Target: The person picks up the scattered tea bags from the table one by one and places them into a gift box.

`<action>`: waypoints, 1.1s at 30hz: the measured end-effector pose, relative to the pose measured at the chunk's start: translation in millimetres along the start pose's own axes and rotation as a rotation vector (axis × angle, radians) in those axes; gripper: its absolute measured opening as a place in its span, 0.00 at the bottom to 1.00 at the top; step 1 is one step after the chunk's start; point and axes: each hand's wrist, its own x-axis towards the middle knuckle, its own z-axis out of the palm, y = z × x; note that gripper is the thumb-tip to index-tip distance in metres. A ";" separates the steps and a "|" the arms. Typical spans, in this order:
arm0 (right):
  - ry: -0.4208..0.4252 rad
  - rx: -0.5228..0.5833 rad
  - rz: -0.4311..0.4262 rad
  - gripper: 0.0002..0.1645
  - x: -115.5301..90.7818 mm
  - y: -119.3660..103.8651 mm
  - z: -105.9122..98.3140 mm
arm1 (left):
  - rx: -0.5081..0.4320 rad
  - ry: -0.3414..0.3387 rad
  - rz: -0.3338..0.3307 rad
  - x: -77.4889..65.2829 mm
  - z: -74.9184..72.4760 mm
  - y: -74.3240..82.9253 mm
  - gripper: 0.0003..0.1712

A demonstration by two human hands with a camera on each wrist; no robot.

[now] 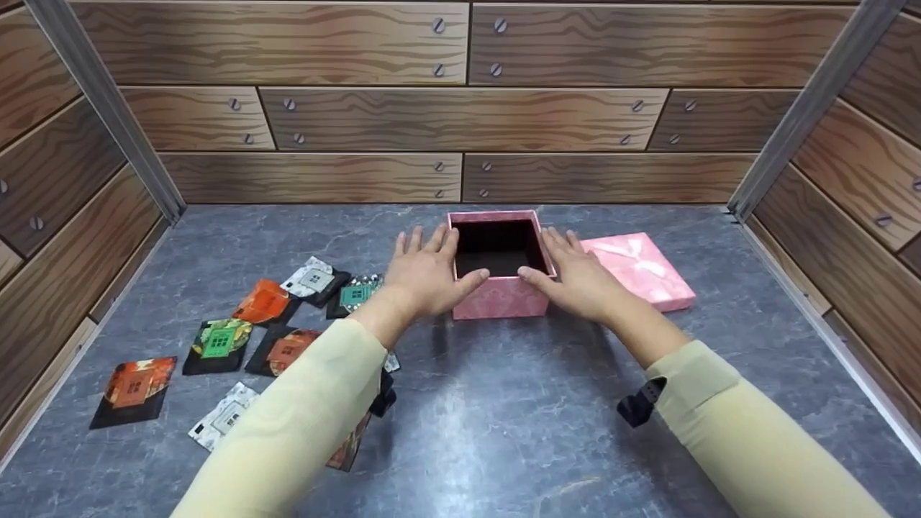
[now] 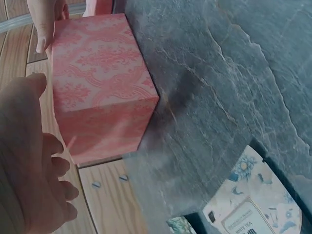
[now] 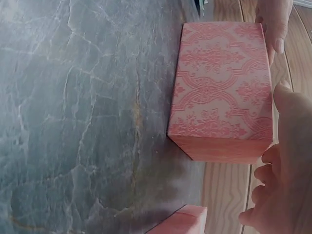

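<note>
A pink patterned gift box (image 1: 500, 298) stands lidless on the table, its dark inside facing up. Along its left side lies my left hand (image 1: 429, 277), fingers spread and straight, with the thumb tip at the near rim. On the other side my right hand (image 1: 575, 277) mirrors it, fingers extended by the right wall and thumb near the front corner. Both wrist views show the fingertips right at the top edge of the box (image 2: 97, 63). The pink lid (image 1: 637, 270), with a pale bow, rests on the table just beyond the right hand.
To the left lie several flat tea sachets, among them an orange one (image 1: 262, 302), a green one (image 1: 218, 347) and a white one (image 1: 313, 277). My left forearm covers some of them. Wood-patterned walls (image 1: 460, 119) enclose the grey marbled table (image 1: 504, 432) at the back and sides.
</note>
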 end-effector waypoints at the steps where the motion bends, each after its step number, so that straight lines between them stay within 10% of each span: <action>1: 0.005 0.005 -0.002 0.57 0.6 0.6 0.4 | -0.004 -0.002 0.003 0.4 0.1 -1.0 0.56; 16: 0.038 0.008 0.012 0.58 -3.0 -3.6 3.8 | 0.008 -0.004 0.039 -3.6 -1.9 -4.4 0.56; 33: 0.097 -0.011 -0.046 0.56 -37.3 -19.5 18.4 | -0.020 0.028 0.109 -40.6 10.1 -6.9 0.55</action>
